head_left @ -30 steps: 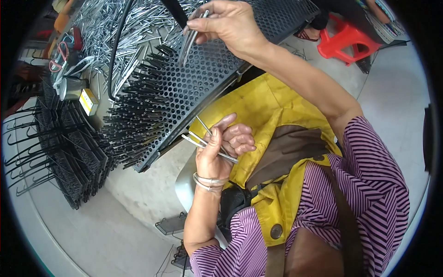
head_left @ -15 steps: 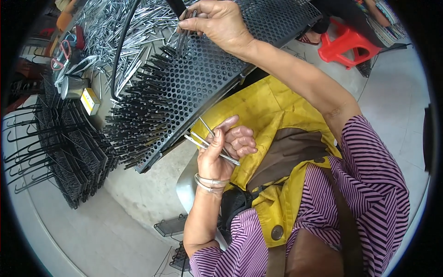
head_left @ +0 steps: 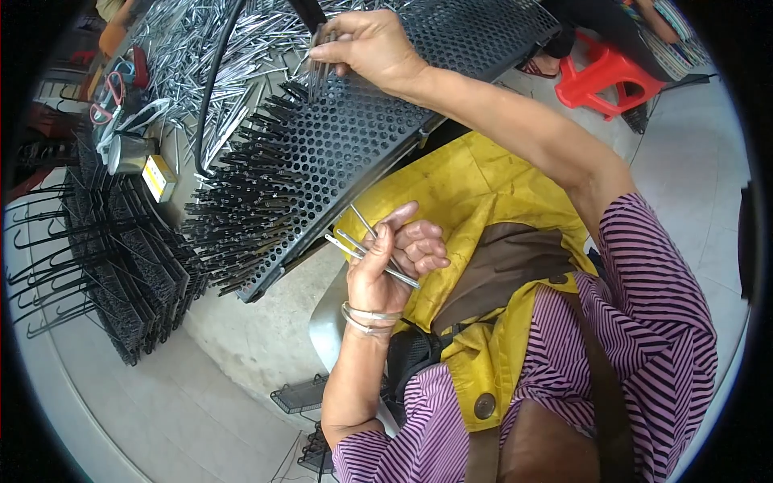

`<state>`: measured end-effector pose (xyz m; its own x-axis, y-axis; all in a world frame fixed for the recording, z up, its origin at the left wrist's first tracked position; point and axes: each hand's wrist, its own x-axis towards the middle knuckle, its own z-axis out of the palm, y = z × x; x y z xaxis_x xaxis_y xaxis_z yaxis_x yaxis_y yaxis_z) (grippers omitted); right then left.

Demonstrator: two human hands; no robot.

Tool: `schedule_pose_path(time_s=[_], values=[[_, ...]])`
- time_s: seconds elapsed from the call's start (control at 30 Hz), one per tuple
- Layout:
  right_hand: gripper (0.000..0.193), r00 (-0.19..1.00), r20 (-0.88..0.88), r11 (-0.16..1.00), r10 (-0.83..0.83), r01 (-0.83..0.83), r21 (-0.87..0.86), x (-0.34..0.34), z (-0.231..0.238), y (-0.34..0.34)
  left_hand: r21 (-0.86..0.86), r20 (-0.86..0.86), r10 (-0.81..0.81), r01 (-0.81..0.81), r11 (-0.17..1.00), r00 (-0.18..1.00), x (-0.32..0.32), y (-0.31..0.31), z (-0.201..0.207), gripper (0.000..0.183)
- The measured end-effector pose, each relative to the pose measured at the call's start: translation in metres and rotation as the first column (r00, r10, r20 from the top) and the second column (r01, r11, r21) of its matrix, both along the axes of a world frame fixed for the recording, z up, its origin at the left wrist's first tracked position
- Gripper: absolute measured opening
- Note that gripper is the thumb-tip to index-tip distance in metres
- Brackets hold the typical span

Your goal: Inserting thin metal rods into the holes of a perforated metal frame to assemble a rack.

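Observation:
My left hand (head_left: 394, 262) rests over my yellow apron (head_left: 475, 201) and grips a few thin metal rods (head_left: 366, 245) that stick out up and to the left. My right hand (head_left: 370, 44) reaches far forward and pinches several more metal rods (head_left: 319, 64), points down, against the black perforated board (head_left: 354, 137). Black-tipped rods (head_left: 241, 217) fill the board's left part. A heap of loose silver rods (head_left: 201, 56) lies beyond the board.
Stacks of black racks with filled rods (head_left: 105, 266) stand at the left. A small metal cup (head_left: 129, 153) and a yellow box (head_left: 159, 177) sit beside the heap. A black hose (head_left: 213, 88) crosses it. A red plastic stool (head_left: 600, 76) stands at the upper right.
My right hand has moved left and farther forward along the board with its rods. My left hand has stayed in place with its rods.

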<state>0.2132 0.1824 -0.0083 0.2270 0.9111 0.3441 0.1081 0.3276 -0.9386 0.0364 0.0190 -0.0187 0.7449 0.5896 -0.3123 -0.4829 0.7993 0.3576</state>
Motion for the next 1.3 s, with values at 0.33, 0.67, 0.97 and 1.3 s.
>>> schedule_pose_path(time_s=[0.33, 0.67, 0.97, 1.3], values=[[0.011, 0.884, 0.462, 0.960, -0.068, -0.069, 0.273, -0.014, 0.016, -0.016, -0.015, -0.023, 0.009, -0.010, 1.000, 1.000, 0.000, 0.000, 0.000, 0.042], [0.010, 0.684, 0.729, 0.924, 0.013, -0.288, 0.254, -0.020, 0.025, -0.008, -0.071, 0.010, 0.024, -0.023, 0.997, 1.000, 0.000, 0.001, 0.000, 0.039], [0.021, 0.538, 0.834, 0.989, 0.122, -0.139, -0.055, -0.029, 0.041, -0.010, -0.048, -0.005, 0.021, -0.021, 0.999, 1.000, -0.001, 0.001, -0.001, 0.039], [0.022, 0.657, 0.753, 0.991, 0.034, -0.121, 0.061, -0.008, 0.019, -0.003, 0.020, -0.002, -0.025, 0.025, 1.000, 1.000, 0.000, 0.001, 0.000, 0.040]])
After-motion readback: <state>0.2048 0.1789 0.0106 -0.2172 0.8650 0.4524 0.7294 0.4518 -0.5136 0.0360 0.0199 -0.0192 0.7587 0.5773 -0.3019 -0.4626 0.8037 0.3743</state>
